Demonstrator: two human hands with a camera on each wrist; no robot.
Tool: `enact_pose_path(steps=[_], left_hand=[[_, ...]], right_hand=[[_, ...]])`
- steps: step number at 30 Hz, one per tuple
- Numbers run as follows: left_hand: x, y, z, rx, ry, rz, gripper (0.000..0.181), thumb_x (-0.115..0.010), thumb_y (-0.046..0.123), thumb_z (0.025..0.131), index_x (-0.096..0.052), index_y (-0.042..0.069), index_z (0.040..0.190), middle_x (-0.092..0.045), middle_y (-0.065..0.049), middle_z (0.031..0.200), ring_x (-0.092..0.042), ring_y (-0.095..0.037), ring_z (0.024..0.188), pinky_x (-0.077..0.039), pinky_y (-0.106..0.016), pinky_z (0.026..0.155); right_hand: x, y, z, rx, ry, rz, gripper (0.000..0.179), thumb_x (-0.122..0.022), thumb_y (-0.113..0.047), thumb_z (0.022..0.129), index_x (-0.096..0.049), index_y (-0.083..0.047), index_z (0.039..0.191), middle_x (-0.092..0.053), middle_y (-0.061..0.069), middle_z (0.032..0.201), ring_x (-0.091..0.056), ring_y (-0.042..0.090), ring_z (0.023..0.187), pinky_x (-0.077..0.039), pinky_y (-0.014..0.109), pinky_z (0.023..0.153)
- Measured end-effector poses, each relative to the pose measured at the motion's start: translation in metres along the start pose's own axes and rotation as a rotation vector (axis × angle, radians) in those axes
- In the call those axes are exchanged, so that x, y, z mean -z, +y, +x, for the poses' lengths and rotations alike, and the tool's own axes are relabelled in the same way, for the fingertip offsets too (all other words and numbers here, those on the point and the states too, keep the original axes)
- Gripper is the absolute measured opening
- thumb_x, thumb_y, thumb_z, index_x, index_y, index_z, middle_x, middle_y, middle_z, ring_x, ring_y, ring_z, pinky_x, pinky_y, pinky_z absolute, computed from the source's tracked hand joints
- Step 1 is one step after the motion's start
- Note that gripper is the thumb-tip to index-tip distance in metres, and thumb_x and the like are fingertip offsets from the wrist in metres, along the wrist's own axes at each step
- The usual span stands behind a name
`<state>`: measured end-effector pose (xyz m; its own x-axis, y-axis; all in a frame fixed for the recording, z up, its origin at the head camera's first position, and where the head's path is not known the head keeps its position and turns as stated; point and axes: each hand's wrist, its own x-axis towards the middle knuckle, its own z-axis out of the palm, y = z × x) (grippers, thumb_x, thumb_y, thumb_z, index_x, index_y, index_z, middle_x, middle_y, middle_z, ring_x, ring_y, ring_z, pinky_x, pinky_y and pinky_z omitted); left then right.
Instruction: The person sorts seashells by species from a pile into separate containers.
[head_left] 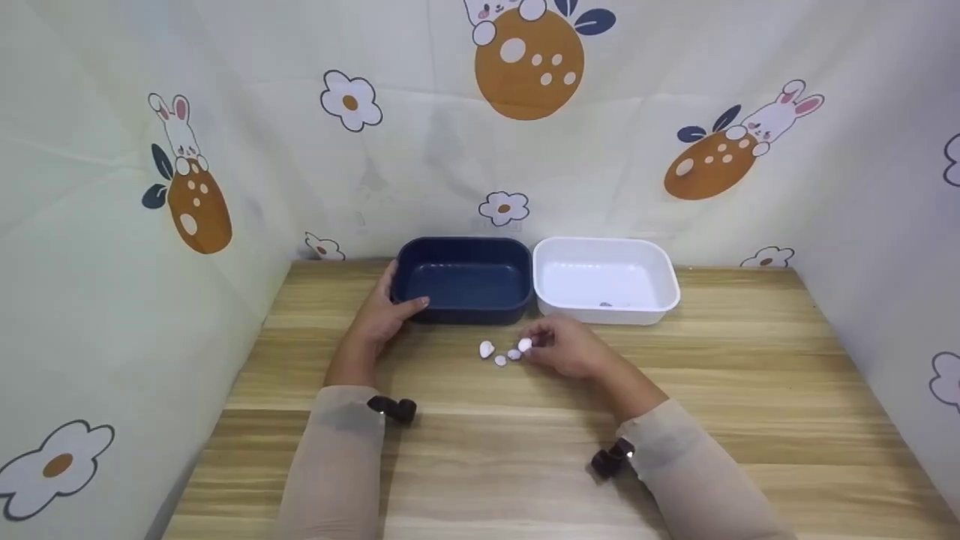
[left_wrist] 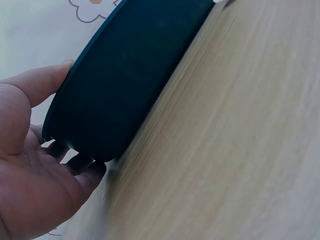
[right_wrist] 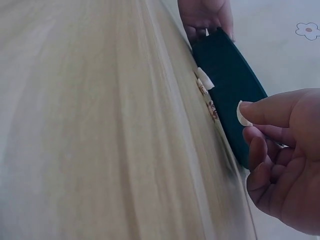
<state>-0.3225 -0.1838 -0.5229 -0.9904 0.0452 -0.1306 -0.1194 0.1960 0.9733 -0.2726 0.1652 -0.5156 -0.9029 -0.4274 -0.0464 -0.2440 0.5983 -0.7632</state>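
Note:
My left hand point(head_left: 379, 311) grips the left end of a dark blue plastic box point(head_left: 476, 316). In the left wrist view its thumb lies at the rim and the other fingers bend against the end wall. Between thumb and forefinger, my right hand point(head_left: 574, 346) pinches a small white shell point(right_wrist: 243, 114), held up off the table in front of the boxes. Several more small shells lie on the wood just left of that hand, among them a larger white shell point(head_left: 487, 349) and a small round one point(head_left: 500, 361). Brown markings show on some in the right wrist view.
A white box point(head_left: 607, 316) stands right beside the blue one, with a small dark piece point(head_left: 606, 304) on its floor. Both boxes are at the back of the wood-grain table point(head_left: 480, 457), close to a printed curtain point(head_left: 420, 165). Similar curtain hangs at both sides.

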Motion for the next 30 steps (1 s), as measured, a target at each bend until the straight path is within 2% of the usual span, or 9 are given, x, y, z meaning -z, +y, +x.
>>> enact_pose_path(steps=[7, 10, 15, 20, 25, 30], left_hand=[[-0.002, 0.001, -0.001, 0.005, 0.003, -0.011, 0.109, -0.082, 0.018, 0.094, -0.009, 0.023, 0.174, -0.008, -0.006, 0.183, -0.003, -0.029, 0.170, -0.003, -0.048, 0.140], [-0.001, 0.000, -0.002, 0.004, 0.007, -0.011, 0.109, -0.083, 0.019, 0.094, -0.010, 0.023, 0.174, -0.009, -0.006, 0.183, -0.004, -0.028, 0.170, -0.003, -0.048, 0.140], [0.000, -0.001, 0.000, -0.016, 0.012, -0.015, 0.108, -0.083, 0.018, 0.093, -0.011, 0.020, 0.174, -0.010, -0.008, 0.183, -0.006, -0.028, 0.170, -0.004, -0.047, 0.140], [0.000, -0.001, -0.002, 0.001, 0.013, -0.004, 0.108, -0.082, 0.019, 0.094, -0.010, 0.022, 0.174, -0.009, -0.005, 0.183, -0.003, -0.027, 0.170, -0.003, -0.046, 0.140], [0.000, 0.001, -0.003, 0.006, 0.016, 0.009, 0.108, -0.083, 0.022, 0.094, -0.010, 0.023, 0.174, -0.009, -0.004, 0.183, -0.001, -0.025, 0.170, -0.002, -0.046, 0.140], [0.000, -0.003, 0.000, 0.009, 0.022, 0.021, 0.109, -0.083, 0.022, 0.093, -0.011, 0.023, 0.174, -0.010, -0.005, 0.183, -0.004, -0.026, 0.170, -0.003, -0.046, 0.140]], right_hand=[[0.004, -0.015, 0.000, -0.006, 0.054, 0.024, 0.026, -0.075, -0.009, 0.094, -0.079, -0.007, 0.119, -0.074, 0.006, 0.101, -0.064, 0.014, 0.087, -0.054, 0.028, 0.078], [0.009, -0.024, 0.004, -0.005, 0.093, 0.021, 0.026, -0.075, -0.010, 0.094, -0.079, -0.007, 0.120, -0.073, 0.007, 0.102, -0.064, 0.015, 0.089, -0.054, 0.029, 0.081], [0.017, -0.037, 0.017, -0.011, 0.132, 0.020, 0.027, -0.075, -0.010, 0.095, -0.078, -0.007, 0.122, -0.073, 0.009, 0.106, -0.064, 0.019, 0.097, -0.053, 0.032, 0.090], [0.022, -0.047, 0.035, -0.017, 0.147, 0.020, 0.028, -0.076, -0.013, 0.096, -0.077, -0.006, 0.123, -0.073, 0.010, 0.108, -0.064, 0.020, 0.096, -0.052, 0.030, 0.088], [0.022, -0.052, 0.050, -0.017, 0.146, 0.017, 0.030, -0.076, -0.014, 0.096, -0.076, -0.005, 0.125, -0.075, 0.010, 0.108, -0.066, 0.019, 0.098, -0.053, 0.030, 0.091], [0.018, -0.058, 0.059, -0.029, 0.137, 0.022, 0.032, -0.076, -0.015, 0.097, -0.076, -0.005, 0.127, -0.075, 0.011, 0.110, -0.068, 0.021, 0.101, -0.057, 0.037, 0.096]])
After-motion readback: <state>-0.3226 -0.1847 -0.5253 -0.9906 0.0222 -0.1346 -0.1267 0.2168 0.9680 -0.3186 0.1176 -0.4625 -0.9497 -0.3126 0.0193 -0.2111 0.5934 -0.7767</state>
